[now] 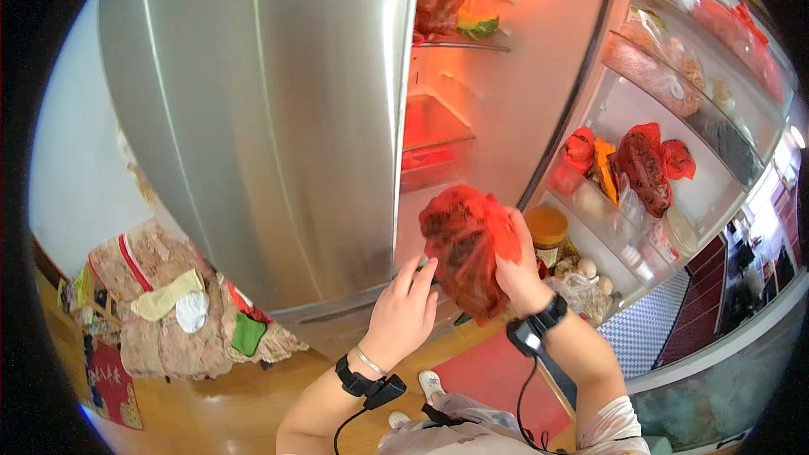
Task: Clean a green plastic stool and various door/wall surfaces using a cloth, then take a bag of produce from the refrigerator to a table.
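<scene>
My right hand (521,272) grips the gathered top of a red plastic bag (464,253) with something dark inside. Just left of the bag is my left hand (401,309), its fingers apart and nearly touching the bag's side; it holds nothing that I can see. Both hands are in front of an open refrigerator. Behind the bag, a drawer (436,164) glows red in the lit compartment. More red bags (644,164) sit in a rack of the open door, beside an orange packet (605,170). What the held bag contains cannot be told.
The closed steel door (316,107) stands at left, the open door's shelf edge (607,221) at right. Below are an orange-lidded jar (547,227) and eggs (587,267). A covered sofa (170,341) is at lower left; a red mat (499,385) lies on the floor.
</scene>
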A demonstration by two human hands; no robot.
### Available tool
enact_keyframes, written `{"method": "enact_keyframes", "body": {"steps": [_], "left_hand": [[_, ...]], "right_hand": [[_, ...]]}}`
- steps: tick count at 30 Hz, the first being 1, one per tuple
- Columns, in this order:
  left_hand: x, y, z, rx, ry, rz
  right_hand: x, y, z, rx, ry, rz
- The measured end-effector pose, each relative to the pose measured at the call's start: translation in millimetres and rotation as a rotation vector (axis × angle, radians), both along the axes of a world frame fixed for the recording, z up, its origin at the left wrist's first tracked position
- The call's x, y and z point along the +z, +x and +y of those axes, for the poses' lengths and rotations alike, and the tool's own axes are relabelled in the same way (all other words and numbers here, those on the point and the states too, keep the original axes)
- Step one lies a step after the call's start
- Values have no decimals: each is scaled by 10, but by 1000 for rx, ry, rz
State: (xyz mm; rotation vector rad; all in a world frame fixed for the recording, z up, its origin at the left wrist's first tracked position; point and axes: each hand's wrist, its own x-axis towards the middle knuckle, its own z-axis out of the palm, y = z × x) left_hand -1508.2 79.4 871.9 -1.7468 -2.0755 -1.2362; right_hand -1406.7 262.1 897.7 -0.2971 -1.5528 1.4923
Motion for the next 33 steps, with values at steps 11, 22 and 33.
{"method": "enact_keyframes", "body": {"steps": [11, 22, 33], "left_hand": [[-823, 756, -1072, 128, -250, -437], [-1206, 1948, -2205, 542, -550, -682], [-1303, 2882, -3356, 916, 314, -1095]], "right_hand": [[-871, 968, -1076, 723, 1, -628], [-1693, 1201, -1521, 997, -142, -529], [-2341, 1387, -2390, 1154, -214, -731]]}}
